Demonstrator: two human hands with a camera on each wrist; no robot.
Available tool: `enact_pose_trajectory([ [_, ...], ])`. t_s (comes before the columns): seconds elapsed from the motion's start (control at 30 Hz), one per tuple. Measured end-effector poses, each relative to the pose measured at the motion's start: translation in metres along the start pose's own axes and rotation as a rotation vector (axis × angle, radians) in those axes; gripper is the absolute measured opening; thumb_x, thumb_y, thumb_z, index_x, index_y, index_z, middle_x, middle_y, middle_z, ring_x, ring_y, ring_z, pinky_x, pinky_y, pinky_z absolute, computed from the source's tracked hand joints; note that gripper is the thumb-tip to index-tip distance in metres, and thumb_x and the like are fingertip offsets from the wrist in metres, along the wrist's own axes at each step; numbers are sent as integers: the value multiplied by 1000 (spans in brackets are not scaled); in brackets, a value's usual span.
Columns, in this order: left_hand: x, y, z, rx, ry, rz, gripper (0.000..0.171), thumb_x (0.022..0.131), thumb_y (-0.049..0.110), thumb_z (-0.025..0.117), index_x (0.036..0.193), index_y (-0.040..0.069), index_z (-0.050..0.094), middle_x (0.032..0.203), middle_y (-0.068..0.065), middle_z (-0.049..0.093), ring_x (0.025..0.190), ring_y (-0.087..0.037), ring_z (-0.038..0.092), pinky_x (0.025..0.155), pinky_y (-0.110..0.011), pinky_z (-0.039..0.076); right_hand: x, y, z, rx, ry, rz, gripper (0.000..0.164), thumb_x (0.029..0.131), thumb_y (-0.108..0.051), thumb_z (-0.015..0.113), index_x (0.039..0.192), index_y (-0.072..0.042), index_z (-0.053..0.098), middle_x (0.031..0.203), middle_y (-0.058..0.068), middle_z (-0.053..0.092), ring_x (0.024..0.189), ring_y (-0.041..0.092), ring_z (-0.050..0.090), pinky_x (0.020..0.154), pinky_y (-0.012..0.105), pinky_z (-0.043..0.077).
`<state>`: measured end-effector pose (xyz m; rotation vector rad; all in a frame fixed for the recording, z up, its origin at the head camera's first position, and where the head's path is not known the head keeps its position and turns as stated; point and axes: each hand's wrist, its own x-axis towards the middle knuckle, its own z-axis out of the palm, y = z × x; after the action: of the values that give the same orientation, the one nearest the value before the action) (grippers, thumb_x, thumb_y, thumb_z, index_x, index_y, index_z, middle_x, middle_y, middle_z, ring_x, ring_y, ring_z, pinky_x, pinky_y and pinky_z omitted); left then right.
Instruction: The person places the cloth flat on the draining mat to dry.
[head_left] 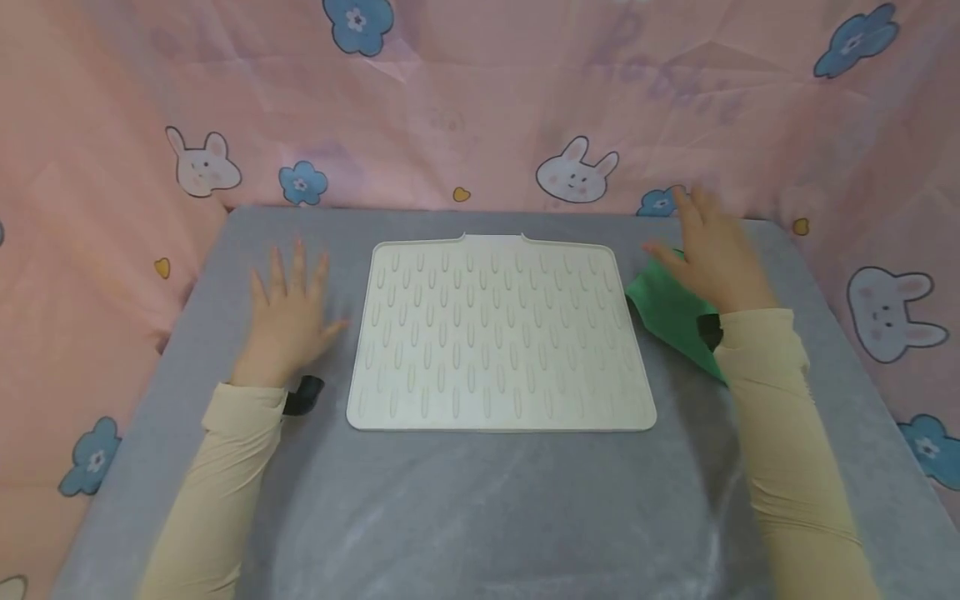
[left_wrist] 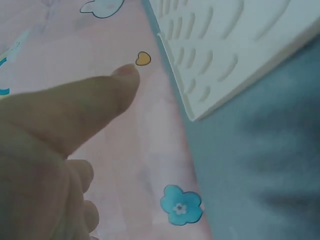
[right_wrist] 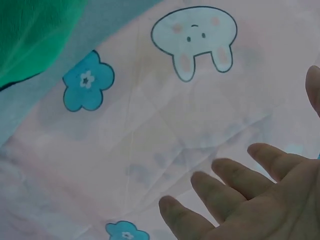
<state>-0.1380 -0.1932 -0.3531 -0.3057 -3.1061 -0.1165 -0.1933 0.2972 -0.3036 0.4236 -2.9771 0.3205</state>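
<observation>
A white rectangular mat (head_left: 498,333) with rows of raised oval ridges and a tab at its far edge lies mid-table in the head view. To its left, my left hand (head_left: 285,325) has its fingers spread and holds nothing. That hand's thumb (left_wrist: 100,95) shows in the left wrist view, with a corner of the mat (left_wrist: 200,75) beyond it. On the right, my right hand (head_left: 716,254) overlaps a green cloth (head_left: 671,312) and hides part of it. Spread and bare are the right fingers (right_wrist: 220,197) in the right wrist view, apart from the cloth (right_wrist: 35,40).
A grey cloth covers the table (head_left: 480,508). Behind it and along both sides hangs a pink curtain (head_left: 450,100) printed with rabbits, blue flowers and small hearts. Dark straps (head_left: 303,396) sit at both wrists, below the light sleeves' cuffs.
</observation>
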Motion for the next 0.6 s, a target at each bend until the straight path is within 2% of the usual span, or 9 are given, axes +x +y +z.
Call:
enact_pose_trajectory([
  [0.1, -8, 5, 12, -57, -22, -8, 94, 87, 41, 65, 150, -1, 9, 153, -28, -7, 136, -48, -15, 104, -68, -2, -9, -1, 6, 41, 2, 20, 77, 96, -37, 54, 148, 3, 15, 148, 32, 21, 129, 52, 28, 101, 63, 26],
  [0.17, -13, 7, 20, -98, -31, -7, 94, 87, 41, 64, 150, -2, 8, 152, -29, -7, 136, -48, -14, 104, -68, 1, -14, -1, 11, 71, 4, 31, 75, 96, -36, 54, 148, 4, 17, 145, 33, 26, 126, 52, 33, 99, 63, 28],
  [0.4, -19, 14, 50, -234, -40, 19, 90, 90, 37, 61, 147, -8, 8, 151, -32, -5, 138, -49, -4, 105, -67, 8, -31, 4, 34, 186, 28, 86, 68, 96, -28, 56, 143, 11, 25, 141, 36, 30, 129, 51, 27, 105, 60, 21],
  [0.47, -19, 17, 55, -268, -65, 28, 88, 92, 35, 60, 147, -8, 7, 152, -31, -5, 139, -46, -4, 106, -65, 7, -36, 5, 40, 210, 45, 95, 65, 96, -26, 56, 140, 13, 28, 140, 36, 32, 129, 51, 28, 106, 59, 21],
  [0.6, -17, 20, 61, -279, -115, 30, 86, 94, 34, 57, 147, -9, 5, 153, -27, -5, 140, -42, -5, 108, -62, 6, -43, 3, 49, 244, 72, 130, 62, 96, -28, 56, 139, 12, 34, 139, 35, 35, 128, 51, 29, 104, 61, 23],
])
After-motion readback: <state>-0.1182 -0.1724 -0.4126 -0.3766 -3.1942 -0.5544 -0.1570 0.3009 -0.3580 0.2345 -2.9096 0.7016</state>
